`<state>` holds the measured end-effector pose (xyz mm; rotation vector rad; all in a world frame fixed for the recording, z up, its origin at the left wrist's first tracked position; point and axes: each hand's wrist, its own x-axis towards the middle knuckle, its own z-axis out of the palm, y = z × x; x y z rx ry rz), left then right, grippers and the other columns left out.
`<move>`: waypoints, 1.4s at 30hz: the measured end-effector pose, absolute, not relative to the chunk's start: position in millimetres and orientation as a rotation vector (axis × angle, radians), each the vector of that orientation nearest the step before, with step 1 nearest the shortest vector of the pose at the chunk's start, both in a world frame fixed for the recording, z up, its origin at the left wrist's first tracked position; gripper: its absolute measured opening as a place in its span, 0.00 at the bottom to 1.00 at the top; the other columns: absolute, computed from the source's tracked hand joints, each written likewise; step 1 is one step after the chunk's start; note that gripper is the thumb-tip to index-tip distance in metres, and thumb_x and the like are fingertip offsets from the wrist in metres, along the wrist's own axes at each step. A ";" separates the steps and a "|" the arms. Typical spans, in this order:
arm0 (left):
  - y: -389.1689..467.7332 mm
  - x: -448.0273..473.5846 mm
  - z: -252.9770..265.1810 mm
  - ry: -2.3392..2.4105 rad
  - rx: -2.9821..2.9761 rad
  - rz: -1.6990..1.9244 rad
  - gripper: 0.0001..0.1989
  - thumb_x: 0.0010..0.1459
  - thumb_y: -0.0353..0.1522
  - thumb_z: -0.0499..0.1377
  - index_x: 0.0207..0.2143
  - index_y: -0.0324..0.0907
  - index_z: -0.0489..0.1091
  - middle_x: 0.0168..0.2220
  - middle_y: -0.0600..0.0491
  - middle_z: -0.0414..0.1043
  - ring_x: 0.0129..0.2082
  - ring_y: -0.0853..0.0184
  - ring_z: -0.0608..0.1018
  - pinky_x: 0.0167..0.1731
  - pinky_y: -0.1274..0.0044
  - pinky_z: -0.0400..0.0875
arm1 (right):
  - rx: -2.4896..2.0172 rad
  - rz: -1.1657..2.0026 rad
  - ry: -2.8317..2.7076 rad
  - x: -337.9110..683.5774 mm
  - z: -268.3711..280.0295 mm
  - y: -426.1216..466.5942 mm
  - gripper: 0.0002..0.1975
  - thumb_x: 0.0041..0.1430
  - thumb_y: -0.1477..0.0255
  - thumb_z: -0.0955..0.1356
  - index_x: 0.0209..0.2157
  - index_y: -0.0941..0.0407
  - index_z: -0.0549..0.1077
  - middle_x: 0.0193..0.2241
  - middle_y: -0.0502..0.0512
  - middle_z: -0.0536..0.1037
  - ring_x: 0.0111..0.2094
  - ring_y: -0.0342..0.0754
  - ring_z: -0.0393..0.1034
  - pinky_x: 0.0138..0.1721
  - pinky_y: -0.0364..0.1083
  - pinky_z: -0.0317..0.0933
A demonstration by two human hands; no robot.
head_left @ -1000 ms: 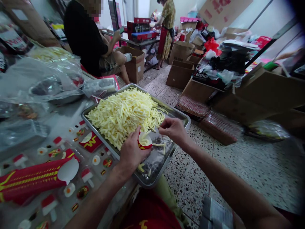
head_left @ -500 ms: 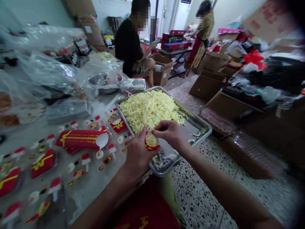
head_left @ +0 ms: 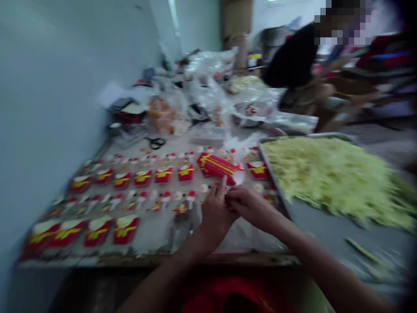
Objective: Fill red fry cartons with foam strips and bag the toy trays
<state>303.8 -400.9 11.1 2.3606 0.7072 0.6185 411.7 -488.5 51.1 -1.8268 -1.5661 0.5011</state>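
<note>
My left hand is closed, its index finger pointing up, over the grey table. The small red fry carton it gripped half a second ago is now covered by my fingers. Pressed against it, my right hand has its fingers curled into a pinch; what they hold, if anything, is hidden. Just beyond my hands lies a stack of empty red-and-yellow fry cartons. To the right, a metal tray carries a heap of pale yellow miniature fries. The picture is smeared by motion.
Rows of filled small fry cartons and tiny food-shaped pieces cover the table. Black-handled scissors and clear plastic bags lie farther back. A person in black sits beyond the tray; a wall borders the left.
The view has swung left, bringing the wall and rows of cartons into sight. Both hands have moved left, from the tray's edge to over the table, and the small carton has become hidden.
</note>
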 end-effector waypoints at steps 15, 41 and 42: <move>-279.0 41.0 -0.5 1.143 2.133 0.830 0.49 0.48 0.43 0.71 0.68 0.46 0.54 0.62 0.43 0.66 0.61 0.54 0.70 0.61 0.62 0.65 | -1.622 0.973 -1.504 264.8 -0.4 -334.3 0.10 0.61 0.67 0.69 0.41 0.56 0.80 0.29 0.53 0.80 0.30 0.48 0.73 0.33 0.45 0.65; -248.6 78.1 -15.3 0.393 2.824 0.564 0.24 0.63 0.44 0.58 0.61 0.66 0.63 0.55 0.62 0.75 0.51 0.57 0.77 0.53 0.58 0.72 | -2.228 -0.070 -1.237 383.6 25.3 -438.5 0.09 0.66 0.70 0.67 0.33 0.56 0.79 0.32 0.55 0.77 0.37 0.48 0.68 0.40 0.45 0.57; -251.2 111.9 -3.2 0.301 2.832 0.606 0.22 0.63 0.41 0.60 0.59 0.61 0.66 0.52 0.58 0.77 0.50 0.57 0.78 0.53 0.60 0.72 | -2.330 -0.127 -1.080 404.6 24.7 -448.5 0.09 0.65 0.68 0.68 0.33 0.56 0.79 0.33 0.56 0.77 0.37 0.49 0.68 0.41 0.46 0.57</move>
